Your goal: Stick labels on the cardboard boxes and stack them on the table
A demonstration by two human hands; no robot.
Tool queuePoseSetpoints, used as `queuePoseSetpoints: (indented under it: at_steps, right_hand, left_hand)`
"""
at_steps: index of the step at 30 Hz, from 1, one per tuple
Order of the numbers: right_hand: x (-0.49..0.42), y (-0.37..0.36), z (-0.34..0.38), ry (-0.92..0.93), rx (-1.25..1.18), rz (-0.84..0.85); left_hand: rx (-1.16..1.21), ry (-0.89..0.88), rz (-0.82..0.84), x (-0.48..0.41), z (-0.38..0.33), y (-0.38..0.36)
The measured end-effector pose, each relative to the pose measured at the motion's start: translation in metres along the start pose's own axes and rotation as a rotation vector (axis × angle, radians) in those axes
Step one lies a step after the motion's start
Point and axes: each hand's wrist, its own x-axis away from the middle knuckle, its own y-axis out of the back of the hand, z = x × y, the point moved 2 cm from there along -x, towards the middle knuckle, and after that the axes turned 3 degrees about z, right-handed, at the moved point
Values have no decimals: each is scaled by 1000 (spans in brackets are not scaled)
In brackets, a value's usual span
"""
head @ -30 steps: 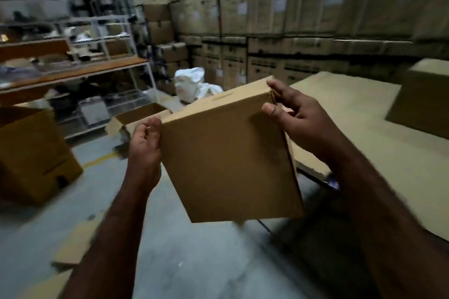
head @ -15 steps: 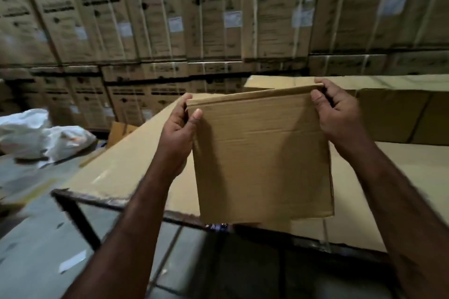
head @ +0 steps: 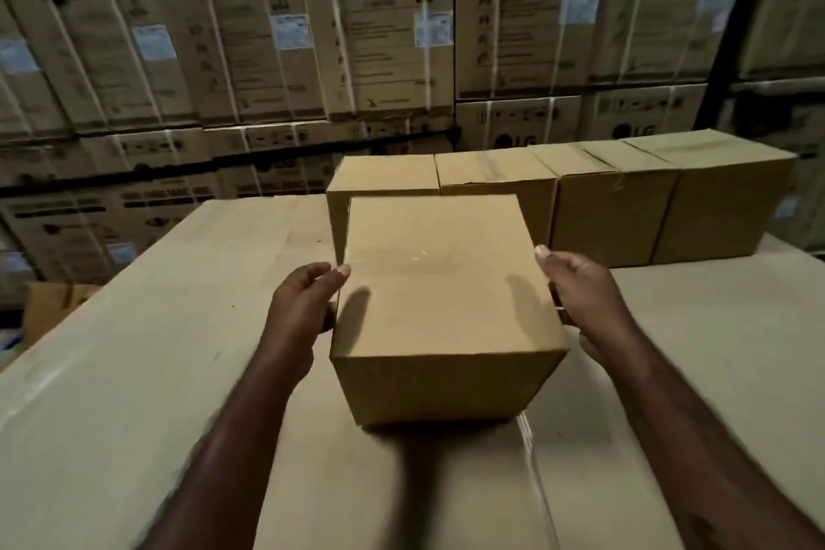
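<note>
A plain brown cardboard box (head: 442, 290) is in the middle of the view, its bottom at or just above the cardboard-covered table (head: 156, 371). My left hand (head: 303, 308) grips its left side, thumb on the top edge. My right hand (head: 580, 299) grips its right side the same way. No label shows on the box's top or near face. Behind it a row of several similar closed boxes (head: 611, 201) stands along the table's far edge.
A wall of large strapped washing-machine cartons (head: 357, 36) rises behind the table. A strip of clear tape (head: 531, 451) runs along the table surface near me. At the far left, beyond the table edge, part of an open carton (head: 49, 304) sits low down.
I have turned from the floor area to face the table. The box I held up tilted in front of me has come down level onto the table area, in front of the row.
</note>
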Motion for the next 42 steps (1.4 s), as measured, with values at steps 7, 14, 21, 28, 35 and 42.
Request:
queuePoseSetpoints:
  at_steps: [7, 14, 21, 28, 35, 42]
  right_hand:
    - [-41, -4, -9, -8, 63, 151]
    - [-77, 16, -8, -151, -169, 109]
    - [-73, 6, -43, -365, 194, 269]
    - [-85, 14, -51, -374, 283, 299]
    - [-98, -5, -26, -286, -81, 305]
    - [-101, 14, -40, -347, -125, 169]
  left_hand:
    - [-145, 42, 127, -13, 12, -24]
    - [77, 43, -27, -25, 24, -24]
    - [-145, 422, 19, -29, 46, -26]
    - [-332, 500, 86, -32, 42, -26]
    - [16, 243, 109, -55, 33, -41]
    - [140, 65, 204, -57, 40, -10]
